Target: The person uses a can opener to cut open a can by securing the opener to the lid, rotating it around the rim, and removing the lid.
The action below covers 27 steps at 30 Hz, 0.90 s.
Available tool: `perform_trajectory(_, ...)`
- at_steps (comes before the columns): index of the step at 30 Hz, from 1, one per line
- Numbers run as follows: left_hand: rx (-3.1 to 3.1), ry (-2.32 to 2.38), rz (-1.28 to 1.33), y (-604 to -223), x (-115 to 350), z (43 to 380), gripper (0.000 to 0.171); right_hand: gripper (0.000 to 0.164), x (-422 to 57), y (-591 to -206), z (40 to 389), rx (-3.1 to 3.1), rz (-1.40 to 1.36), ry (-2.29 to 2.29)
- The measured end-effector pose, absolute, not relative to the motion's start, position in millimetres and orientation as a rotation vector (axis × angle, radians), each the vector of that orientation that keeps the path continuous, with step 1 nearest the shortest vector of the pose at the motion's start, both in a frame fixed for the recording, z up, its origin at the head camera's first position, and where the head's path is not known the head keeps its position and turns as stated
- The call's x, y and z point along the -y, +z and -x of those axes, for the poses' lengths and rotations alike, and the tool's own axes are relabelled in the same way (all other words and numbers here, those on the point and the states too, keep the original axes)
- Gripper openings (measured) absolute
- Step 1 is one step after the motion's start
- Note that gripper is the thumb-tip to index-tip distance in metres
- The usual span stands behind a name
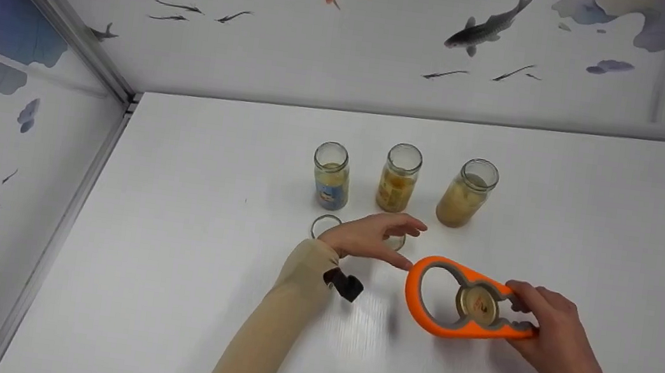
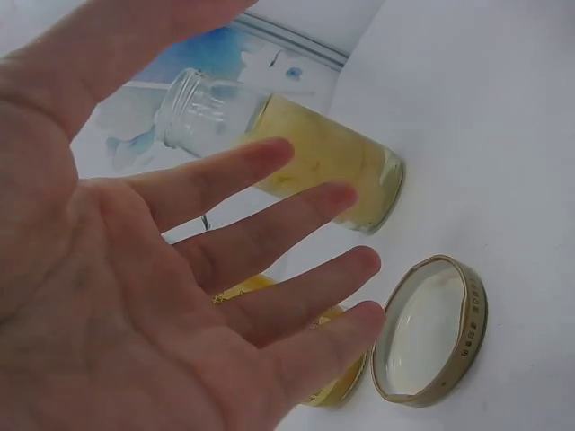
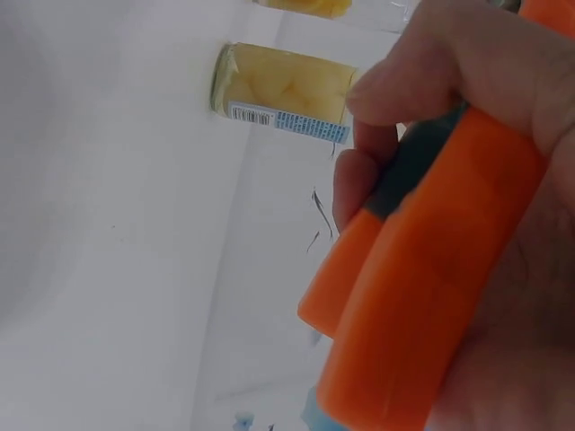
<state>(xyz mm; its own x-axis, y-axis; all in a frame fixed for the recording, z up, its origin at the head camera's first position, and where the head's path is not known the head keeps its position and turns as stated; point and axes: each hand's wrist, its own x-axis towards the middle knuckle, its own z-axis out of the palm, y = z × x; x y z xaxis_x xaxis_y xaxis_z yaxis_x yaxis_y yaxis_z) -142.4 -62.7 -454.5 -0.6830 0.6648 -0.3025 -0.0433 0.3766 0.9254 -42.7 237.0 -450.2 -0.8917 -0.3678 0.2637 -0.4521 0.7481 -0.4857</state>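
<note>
My right hand [image 1: 554, 331] grips the two handles of an orange jar opener [image 1: 420, 304] with grey inner edging. A gold jar lid [image 1: 479, 304] sits between the opener's notched arms. My left hand [image 1: 370, 235] has its fingers spread and holds nothing. Its thumb tip overlaps the opener's rounded end in the head view. Beyond the hands stand three lidless glass jars: one with a blue label [image 1: 331, 186], a middle one with yellow contents [image 1: 398, 185], and a right one with pale contents [image 1: 462, 200]. Another lid [image 2: 422, 332] lies inner side up near the left fingers.
A round lid [image 1: 327, 218] lies in front of the blue-labelled jar, partly covered by the left wrist. The white tabletop [image 1: 171, 242] is bounded by a printed back panel [image 1: 389, 46] with fish and a left side panel [image 1: 30, 191].
</note>
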Motion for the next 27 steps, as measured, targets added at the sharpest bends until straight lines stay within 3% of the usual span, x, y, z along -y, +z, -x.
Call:
perform_trajectory(20, -1.694, 1.718, -0.555, -487, 70, 111, 0.065, 0.063, -210, -456, 51, 2.836, -0.656, 0.893)
perform_trajectory(27, -1.685, 1.770, -0.611, -486, 63, 102, 0.046, 0.062, -201, -460, 60, 2.764, -0.735, 0.862)
